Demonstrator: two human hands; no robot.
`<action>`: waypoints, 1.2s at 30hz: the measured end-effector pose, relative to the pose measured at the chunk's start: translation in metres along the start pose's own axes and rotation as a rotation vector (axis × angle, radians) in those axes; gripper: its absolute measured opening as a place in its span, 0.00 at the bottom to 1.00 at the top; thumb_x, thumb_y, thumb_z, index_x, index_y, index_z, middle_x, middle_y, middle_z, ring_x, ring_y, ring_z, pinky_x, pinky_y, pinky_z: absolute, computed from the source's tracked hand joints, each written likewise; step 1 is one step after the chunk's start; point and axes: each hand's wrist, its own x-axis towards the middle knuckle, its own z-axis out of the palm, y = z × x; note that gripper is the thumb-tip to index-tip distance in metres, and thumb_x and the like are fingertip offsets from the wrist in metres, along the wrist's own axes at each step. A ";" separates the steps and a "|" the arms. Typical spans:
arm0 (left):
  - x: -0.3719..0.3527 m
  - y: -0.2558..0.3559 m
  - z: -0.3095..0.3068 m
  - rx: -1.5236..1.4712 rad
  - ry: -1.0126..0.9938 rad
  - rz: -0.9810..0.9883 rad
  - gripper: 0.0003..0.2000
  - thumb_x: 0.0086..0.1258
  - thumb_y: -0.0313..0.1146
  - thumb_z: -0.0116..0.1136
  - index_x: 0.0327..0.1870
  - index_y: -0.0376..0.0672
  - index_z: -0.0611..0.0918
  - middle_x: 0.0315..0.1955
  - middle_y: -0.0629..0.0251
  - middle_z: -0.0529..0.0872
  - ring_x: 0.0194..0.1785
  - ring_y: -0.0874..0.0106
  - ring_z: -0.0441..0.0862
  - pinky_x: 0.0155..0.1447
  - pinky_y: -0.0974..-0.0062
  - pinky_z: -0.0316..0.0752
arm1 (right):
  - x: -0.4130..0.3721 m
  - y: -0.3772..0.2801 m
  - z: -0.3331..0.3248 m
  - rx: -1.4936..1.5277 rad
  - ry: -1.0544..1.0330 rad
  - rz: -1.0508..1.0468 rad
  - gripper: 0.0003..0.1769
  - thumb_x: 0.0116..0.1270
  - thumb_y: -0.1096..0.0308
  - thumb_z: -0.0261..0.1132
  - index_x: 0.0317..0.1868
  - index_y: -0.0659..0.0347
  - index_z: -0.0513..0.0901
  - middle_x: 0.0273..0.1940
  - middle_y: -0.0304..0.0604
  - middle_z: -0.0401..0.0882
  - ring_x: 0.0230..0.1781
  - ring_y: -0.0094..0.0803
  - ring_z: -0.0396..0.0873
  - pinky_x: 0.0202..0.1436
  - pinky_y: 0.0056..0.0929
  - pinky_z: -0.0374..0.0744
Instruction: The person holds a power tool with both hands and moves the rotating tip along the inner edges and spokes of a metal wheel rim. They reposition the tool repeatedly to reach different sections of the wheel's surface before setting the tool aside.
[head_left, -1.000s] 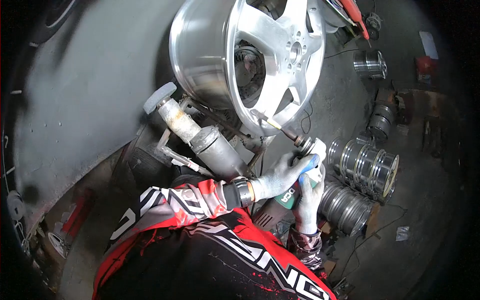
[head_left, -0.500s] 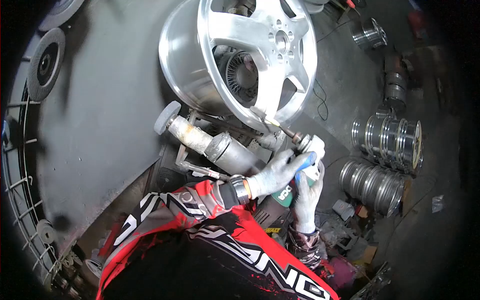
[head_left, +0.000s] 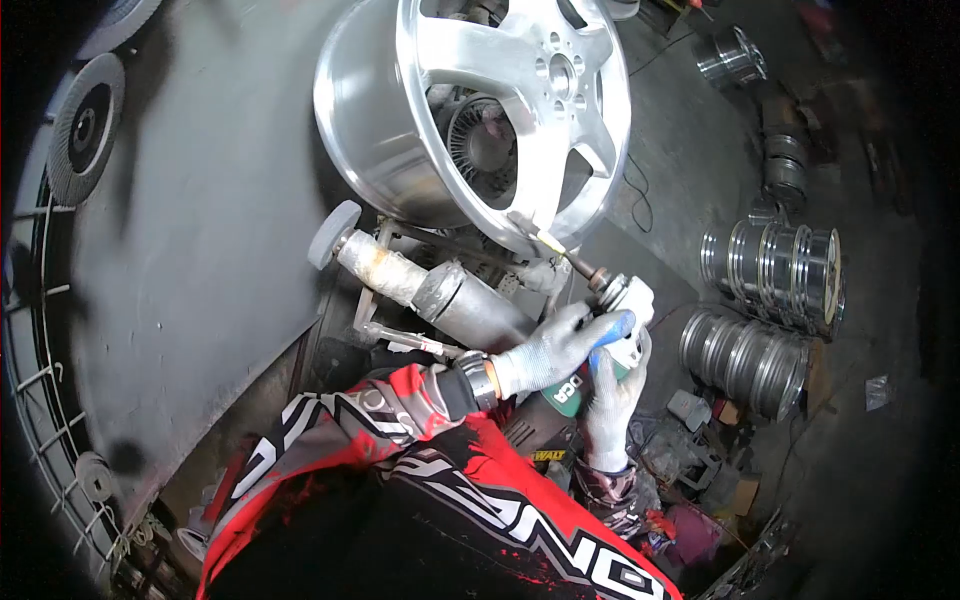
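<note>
My left hand (head_left: 560, 348), in a pale knit glove with blue on the thumb, is wrapped over the head of a handheld power grinder (head_left: 566, 396) with a green and white body. Below and to its right, my right hand (head_left: 612, 405), gloved alike, grips the same tool from the other side. A slim spindle (head_left: 580, 266) runs up and left from the grinder's head. Its pale tip (head_left: 524, 222) overlaps the lower rim of a large silver alloy wheel (head_left: 440, 160). Wide spokes and a ring of bolt holes show on the wheel's face.
Beneath the wheel stands a grey motor (head_left: 470, 305) with a round buffing wheel (head_left: 334, 235) on its shaft. Stacked rims (head_left: 745, 362) lie at right. A flap disc (head_left: 86, 130) is at far left, by a wire rack (head_left: 38, 380). Clutter (head_left: 690, 455) covers the floor at lower right.
The view has shifted slightly. The grinder and both hands stay nearly where they were, with the tool's head a little lower and to the right in view.
</note>
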 end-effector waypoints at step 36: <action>0.017 -0.002 0.004 0.033 0.156 0.077 0.27 0.80 0.53 0.53 0.56 0.31 0.80 0.48 0.49 0.83 0.54 0.69 0.81 0.58 0.69 0.75 | 0.027 0.007 -0.013 -0.017 -0.046 0.062 0.41 0.68 0.60 0.72 0.74 0.67 0.62 0.63 0.50 0.74 0.63 0.34 0.74 0.68 0.35 0.73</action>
